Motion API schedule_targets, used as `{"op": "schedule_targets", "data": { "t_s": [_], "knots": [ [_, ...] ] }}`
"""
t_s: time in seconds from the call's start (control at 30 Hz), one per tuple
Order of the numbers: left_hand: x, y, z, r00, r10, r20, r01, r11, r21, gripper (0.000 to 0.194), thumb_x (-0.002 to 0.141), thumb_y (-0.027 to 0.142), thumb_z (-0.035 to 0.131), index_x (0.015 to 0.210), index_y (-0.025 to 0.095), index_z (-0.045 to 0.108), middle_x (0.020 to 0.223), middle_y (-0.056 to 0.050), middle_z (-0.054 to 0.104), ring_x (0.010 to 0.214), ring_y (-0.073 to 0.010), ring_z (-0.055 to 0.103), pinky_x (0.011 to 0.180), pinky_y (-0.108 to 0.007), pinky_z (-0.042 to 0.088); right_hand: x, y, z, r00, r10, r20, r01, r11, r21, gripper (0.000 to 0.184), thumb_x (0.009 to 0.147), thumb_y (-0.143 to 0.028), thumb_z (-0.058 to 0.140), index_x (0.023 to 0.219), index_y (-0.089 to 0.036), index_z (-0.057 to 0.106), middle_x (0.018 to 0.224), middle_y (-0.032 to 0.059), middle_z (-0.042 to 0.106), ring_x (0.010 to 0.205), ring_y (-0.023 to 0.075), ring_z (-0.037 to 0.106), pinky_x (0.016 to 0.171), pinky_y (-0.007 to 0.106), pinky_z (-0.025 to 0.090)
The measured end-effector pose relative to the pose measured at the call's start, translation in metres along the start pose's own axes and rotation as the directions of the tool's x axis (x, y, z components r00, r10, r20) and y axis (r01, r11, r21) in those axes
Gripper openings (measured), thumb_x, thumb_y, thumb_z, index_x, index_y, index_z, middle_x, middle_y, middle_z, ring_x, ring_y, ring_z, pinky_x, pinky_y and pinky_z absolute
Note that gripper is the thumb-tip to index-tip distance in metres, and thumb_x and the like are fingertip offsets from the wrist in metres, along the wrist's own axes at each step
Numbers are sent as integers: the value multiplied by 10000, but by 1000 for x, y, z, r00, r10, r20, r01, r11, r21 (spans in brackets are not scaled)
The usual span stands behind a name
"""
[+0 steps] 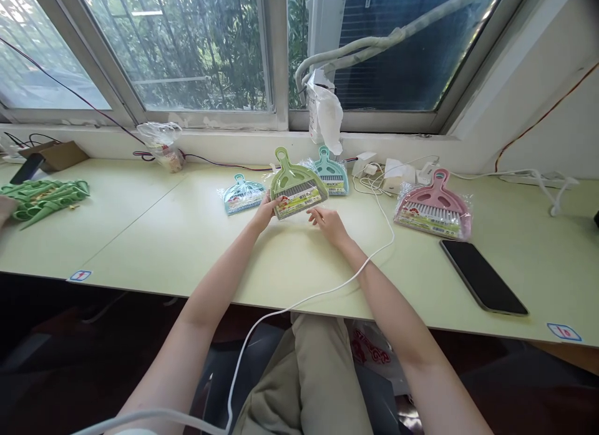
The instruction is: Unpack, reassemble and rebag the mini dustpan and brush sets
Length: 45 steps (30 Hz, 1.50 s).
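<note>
My left hand (265, 214) grips the lower left edge of a green dustpan and brush set (297, 188), wrapped in clear plastic with a printed label. The set is tilted, its handle pointing up and left. Close to its lower right edge, my right hand (327, 225) has its fingers half bent and slightly apart, with nothing visible in them. Behind the green set stands a blue-green dustpan set (333, 173), partly covered by it. A light blue dustpan set (242, 195) lies on the left, and a pink one (435, 204) on the right.
A black phone (484, 277) lies on the pale green table (154, 254). A white cable (299, 303) crosses my right forearm. Adapters (397, 175) sit by the wall. On the left are green strips in a pile (47, 198) and another person's hand (5, 209).
</note>
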<state>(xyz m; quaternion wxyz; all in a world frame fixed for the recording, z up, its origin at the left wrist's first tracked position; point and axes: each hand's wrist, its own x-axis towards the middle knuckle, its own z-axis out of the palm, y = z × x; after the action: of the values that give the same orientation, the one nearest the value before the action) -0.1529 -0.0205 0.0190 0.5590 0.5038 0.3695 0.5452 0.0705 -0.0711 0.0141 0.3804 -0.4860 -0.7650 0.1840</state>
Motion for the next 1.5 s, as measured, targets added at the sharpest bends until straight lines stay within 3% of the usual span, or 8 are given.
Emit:
{"op": "schedule_targets", "data": {
  "t_s": [0.17, 0.33, 0.53, 0.73, 1.0, 1.2, 1.37, 1.5],
  "knots": [
    [0, 0, 0, 999, -42, 22, 43, 998, -53, 675, 729, 268, 749, 1334, 267, 450, 1105, -23, 679, 953, -185, 683, 801, -312, 555, 5, 11, 5, 959, 282, -32, -234, 850, 471, 500, 890, -637, 514, 869, -166, 680, 814, 75, 742, 638, 169, 709, 636, 271, 536],
    [-1, -4, -1, 987, -101, 122, 106, 994, -38, 651, 758, 381, 753, 1321, 226, 465, 1087, -58, 687, 931, -201, 687, 799, -352, 573, 8, 14, 13, 882, 460, -100, -257, 648, 717, 526, 744, -547, 736, 1085, -194, 547, 876, 48, 744, 721, 168, 722, 750, 310, 594],
    [-6, -3, 2, 947, -155, 283, 137, 987, 82, 599, 778, 451, 747, 1283, 204, 541, 1121, -103, 684, 894, -217, 681, 700, -337, 602, 10, 19, 18, 792, 590, -158, -261, 561, 785, 616, 636, -373, 814, 1124, -216, 471, 817, -16, 677, 865, 163, 697, 898, 322, 575],
    [-8, -3, -1, 938, -165, 304, 99, 970, 223, 522, 764, 406, 769, 1229, 226, 614, 1275, -117, 629, 1060, -274, 652, 794, -382, 606, 9, 19, 17, 805, 575, -143, -184, 472, 862, 409, 621, -399, 798, 898, -214, 561, 862, 5, 691, 904, 156, 680, 893, 312, 576],
    [-11, 2, 2, 857, -227, 462, 94, 951, 294, 567, 742, 436, 790, 1247, 224, 642, 1203, -130, 672, 1102, -302, 639, 877, -435, 572, 10, 16, 15, 789, 588, -176, -127, 437, 890, 341, 643, -377, 794, 879, -186, 639, 983, 45, 730, 954, 180, 687, 882, 324, 578],
    [-6, 2, -1, 929, -117, 352, 35, 973, 229, 635, 834, 715, 524, 1206, 218, 656, 1157, -119, 698, 1080, -276, 643, 851, -388, 559, 11, 13, 9, 788, 602, -131, -99, 333, 938, 334, 586, -300, 861, 811, -177, 648, 865, 24, 745, 824, 171, 700, 791, 316, 604],
    [1, 4, -2, 991, -38, 131, 8, 976, 219, 684, 771, 770, 550, 1047, 164, 706, 1003, -120, 724, 974, -243, 660, 790, -349, 553, 13, 8, 6, 789, 605, -110, -94, 295, 951, 321, 560, -230, 876, 795, -171, 667, 805, 10, 735, 771, 162, 692, 758, 313, 611],
    [4, 5, 0, 999, -16, -33, 23, 978, 207, 636, 769, 749, 571, 959, 157, 706, 958, -110, 724, 875, -213, 662, 735, -328, 548, 13, 1, 7, 772, 625, -115, -103, 302, 948, 271, 577, -200, 854, 771, -158, 670, 792, 6, 722, 741, 143, 670, 733, 296, 605]
  ]
}}
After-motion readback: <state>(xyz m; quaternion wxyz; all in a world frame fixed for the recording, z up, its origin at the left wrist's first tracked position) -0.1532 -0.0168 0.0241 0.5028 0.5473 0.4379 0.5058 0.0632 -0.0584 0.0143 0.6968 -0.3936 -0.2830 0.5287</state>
